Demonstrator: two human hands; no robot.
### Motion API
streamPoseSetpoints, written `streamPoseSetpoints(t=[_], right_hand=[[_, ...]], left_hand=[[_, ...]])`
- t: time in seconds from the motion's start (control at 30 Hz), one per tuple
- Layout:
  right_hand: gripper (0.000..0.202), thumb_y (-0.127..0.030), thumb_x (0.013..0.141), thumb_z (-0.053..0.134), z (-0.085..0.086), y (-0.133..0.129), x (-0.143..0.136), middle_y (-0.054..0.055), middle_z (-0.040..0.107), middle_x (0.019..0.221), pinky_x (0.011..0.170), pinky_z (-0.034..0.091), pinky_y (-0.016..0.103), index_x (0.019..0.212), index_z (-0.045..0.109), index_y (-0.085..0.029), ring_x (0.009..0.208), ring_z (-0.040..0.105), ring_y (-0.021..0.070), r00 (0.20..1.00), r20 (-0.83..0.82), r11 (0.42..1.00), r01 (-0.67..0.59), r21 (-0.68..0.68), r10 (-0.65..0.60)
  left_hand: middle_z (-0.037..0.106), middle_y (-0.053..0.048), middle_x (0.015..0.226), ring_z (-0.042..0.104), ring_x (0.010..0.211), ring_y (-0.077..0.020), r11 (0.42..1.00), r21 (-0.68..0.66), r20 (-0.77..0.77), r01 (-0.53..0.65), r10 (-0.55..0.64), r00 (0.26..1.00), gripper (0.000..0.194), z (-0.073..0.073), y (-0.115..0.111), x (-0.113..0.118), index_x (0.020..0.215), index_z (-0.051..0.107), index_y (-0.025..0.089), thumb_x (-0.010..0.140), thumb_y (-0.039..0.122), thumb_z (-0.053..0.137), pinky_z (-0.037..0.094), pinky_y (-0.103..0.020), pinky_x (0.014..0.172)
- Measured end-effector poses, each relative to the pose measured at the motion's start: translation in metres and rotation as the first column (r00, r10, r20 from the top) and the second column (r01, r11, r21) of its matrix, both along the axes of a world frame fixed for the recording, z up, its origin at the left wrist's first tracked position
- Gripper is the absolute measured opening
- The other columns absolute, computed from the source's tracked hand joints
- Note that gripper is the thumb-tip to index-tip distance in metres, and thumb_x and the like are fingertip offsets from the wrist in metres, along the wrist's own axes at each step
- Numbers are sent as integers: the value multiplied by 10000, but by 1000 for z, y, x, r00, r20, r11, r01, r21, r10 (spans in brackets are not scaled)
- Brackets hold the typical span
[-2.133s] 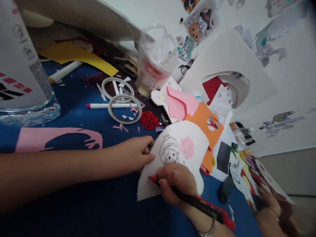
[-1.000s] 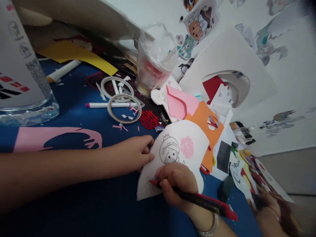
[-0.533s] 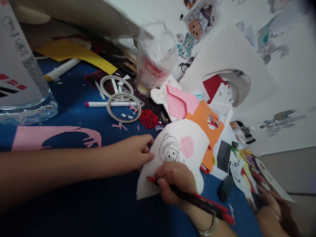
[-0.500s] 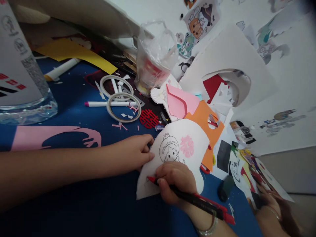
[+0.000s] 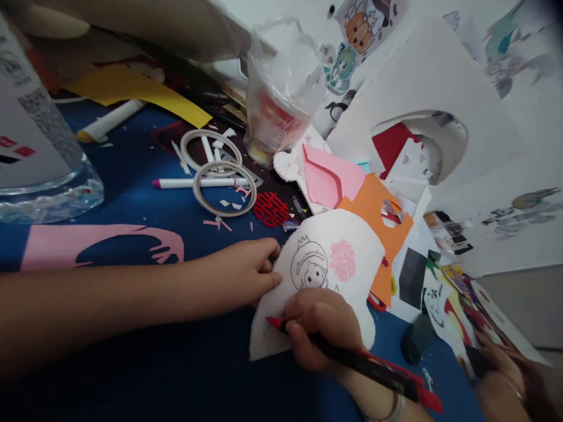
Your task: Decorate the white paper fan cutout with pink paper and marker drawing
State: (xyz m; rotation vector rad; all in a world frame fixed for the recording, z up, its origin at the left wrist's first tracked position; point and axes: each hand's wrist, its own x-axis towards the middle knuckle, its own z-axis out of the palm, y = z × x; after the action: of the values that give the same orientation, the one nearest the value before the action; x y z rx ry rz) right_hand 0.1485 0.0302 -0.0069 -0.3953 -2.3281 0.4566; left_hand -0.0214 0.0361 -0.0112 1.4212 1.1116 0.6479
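- Right hand (image 5: 323, 328) is curled tight around a red marker (image 5: 352, 360), fingers (image 5: 303, 343) pinching low on the barrel, red tip touching the near left part of the white paper cutout (image 5: 352, 258).
- Left hand (image 5: 240, 275) has its fingers loosely bent, tips pressing the cutout's left edge down. It's pinning the sheet, not really gripping it.
- The cutout lies flat on the blue bench (image 5: 132, 205), near the middle, with a little crowned face drawn on it and a pink stamp beside that.
- My guess is the paper's super light and floppy and would slide or crease easily, so press on a bare edge away from the ink. The marker's stiff and light, and a low grip looks right.
- Further out: two tape rings (image 5: 224, 187) and a pink pen (image 5: 176, 183) on the far left, orange paper (image 5: 373, 205) just past the cutout, a plastic bag (image 5: 281, 88) far off.
- Someone else's hand (image 5: 505, 369) shows at the near right.
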Motion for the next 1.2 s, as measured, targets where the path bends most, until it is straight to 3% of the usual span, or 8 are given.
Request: streamPoseSetpoints(t=[0.83, 1.07, 1.2], right_hand=[[218, -115, 742, 435, 2, -1, -1, -39, 484, 491, 418, 401, 192, 619, 296, -230, 441, 506, 94, 999, -16, 997, -32, -69, 31], [232, -101, 732, 430, 5, 0, 0, -46, 457, 478, 428, 421, 191, 611, 279, -229, 449, 511, 97, 999, -5, 993, -38, -116, 38], [201, -93, 737, 437, 5, -1, 2, -26, 519, 518, 464, 458, 204, 631, 325, -223, 510, 566, 111, 1000, -3, 995, 0, -96, 0]], left_hand=[[542, 64, 534, 588, 536, -166, 995, -104, 64, 1, 5, 998, 219, 1, 2, 0, 798, 403, 212, 672, 353, 512, 465, -262, 488], [548, 61, 551, 588, 533, -166, 998, -61, 49, 3, 0, 999, 255, -2, 0, 1, 807, 403, 209, 663, 397, 499, 450, -256, 476], [555, 51, 569, 602, 562, -185, 999, -45, 42, 3, -1, 999, 268, -2, -1, 0, 817, 397, 212, 669, 419, 482, 456, -272, 490]])
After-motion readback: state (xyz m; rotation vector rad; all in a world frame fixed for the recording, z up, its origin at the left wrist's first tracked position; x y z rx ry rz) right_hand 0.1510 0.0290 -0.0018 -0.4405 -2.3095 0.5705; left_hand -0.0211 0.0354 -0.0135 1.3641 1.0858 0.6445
